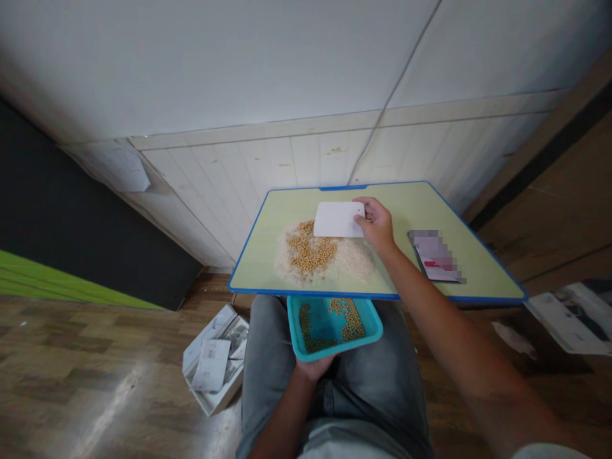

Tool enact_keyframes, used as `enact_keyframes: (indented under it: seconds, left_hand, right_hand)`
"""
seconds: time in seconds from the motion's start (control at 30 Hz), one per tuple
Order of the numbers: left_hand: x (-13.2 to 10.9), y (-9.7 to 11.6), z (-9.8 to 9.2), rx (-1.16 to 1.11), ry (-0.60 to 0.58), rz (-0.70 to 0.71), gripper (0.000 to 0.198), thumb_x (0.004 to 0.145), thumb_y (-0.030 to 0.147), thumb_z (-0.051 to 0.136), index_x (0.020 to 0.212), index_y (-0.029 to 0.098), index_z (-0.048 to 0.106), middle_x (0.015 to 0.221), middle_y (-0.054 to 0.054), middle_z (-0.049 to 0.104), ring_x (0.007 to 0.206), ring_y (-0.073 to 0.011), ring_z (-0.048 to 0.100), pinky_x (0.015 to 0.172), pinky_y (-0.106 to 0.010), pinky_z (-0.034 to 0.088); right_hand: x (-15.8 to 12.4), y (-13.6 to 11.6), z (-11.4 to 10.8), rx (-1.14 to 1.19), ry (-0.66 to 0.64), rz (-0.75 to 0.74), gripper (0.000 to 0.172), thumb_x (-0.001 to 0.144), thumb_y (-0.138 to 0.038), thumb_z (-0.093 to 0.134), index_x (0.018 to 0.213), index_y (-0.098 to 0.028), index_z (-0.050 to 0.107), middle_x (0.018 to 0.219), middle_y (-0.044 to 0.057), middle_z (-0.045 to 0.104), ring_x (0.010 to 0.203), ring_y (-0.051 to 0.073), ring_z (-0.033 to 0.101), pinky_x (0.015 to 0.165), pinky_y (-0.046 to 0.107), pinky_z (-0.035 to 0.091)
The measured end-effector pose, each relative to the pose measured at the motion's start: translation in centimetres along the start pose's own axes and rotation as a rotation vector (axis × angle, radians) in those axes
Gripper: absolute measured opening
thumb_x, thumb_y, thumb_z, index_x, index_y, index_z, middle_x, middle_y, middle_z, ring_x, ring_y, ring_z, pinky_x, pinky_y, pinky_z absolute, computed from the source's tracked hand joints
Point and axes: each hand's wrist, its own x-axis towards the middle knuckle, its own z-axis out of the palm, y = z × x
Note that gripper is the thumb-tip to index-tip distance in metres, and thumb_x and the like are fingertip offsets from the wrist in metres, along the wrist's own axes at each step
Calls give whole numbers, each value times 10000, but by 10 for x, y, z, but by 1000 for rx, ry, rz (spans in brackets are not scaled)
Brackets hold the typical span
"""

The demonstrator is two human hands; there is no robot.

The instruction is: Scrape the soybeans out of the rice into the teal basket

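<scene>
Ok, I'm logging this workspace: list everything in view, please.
Blue-edged rectangular tabletop: 1, pale green, centre
Rectangular plastic tray: 1, turquoise, below tabletop's edge
Round beans: many, tan, tabletop and tray
Fine grains: many, whitish, on tabletop
Flat rectangular card: 1, white, over tabletop
Phone-like device: 1, dark-edged, tabletop's right
Open box: 1, white, lower left
Wood-look floor: 1, brown, below
Panelled wall: 1, white, behind
Thin cord: 1, grey, wall
Flat panel: 1, black-and-green, left
Wooden-looking panel: 1, brown, right
Unclear printed item: 1, white-and-dark, right
Trousered legs: 2, grey, below
Left hand: 1, bare, under tray
Right hand: 1, bare, gripping card

On the table (406, 201) — beans (312, 254) lie left, phone (434, 256) right.
</scene>
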Motion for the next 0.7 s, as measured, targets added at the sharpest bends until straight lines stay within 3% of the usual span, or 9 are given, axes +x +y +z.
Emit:
enact_keyframes:
  seconds: [0.2, 0.4, 0.7]
  left_hand:
    - [0, -1, 13, 26, -68, 69, 803, 1150, 719, 201, 1549, 392, 816, 1924, 3, 496, 1881, -413, 221, 1467, -833, 43]
    - [-1, -1, 4, 36, -24, 93, 742, 1159, 656, 249, 1463, 389, 871, 1856, 9, 602, 1877, -348, 259, 1504, -731, 68]
    - [-1, -1, 3, -1, -21, 75, 737, 1167, 634, 243, 1437, 394, 885, 1811, 7, 658, 1873, -357, 265, 1504, -741, 84]
  right_hand:
    - [-2, 3, -1, -31, -49, -17, 422, 779, -153, 723, 1174, -288, 781, 1060, 23, 856, 941, 257, 802, 790, 377, 642]
    - [-3, 3, -2, -19, -41, -46, 411, 788, -158, 706, 1169, -292, 780, 1012, 20, 839, 916, 264, 798, 752, 373, 628]
    - [-4, -1, -3, -18, -90, 10, 388, 768, -226, 742, 1150, -285, 776, 1046, 31, 859, 933, 272, 797, 774, 386, 633]
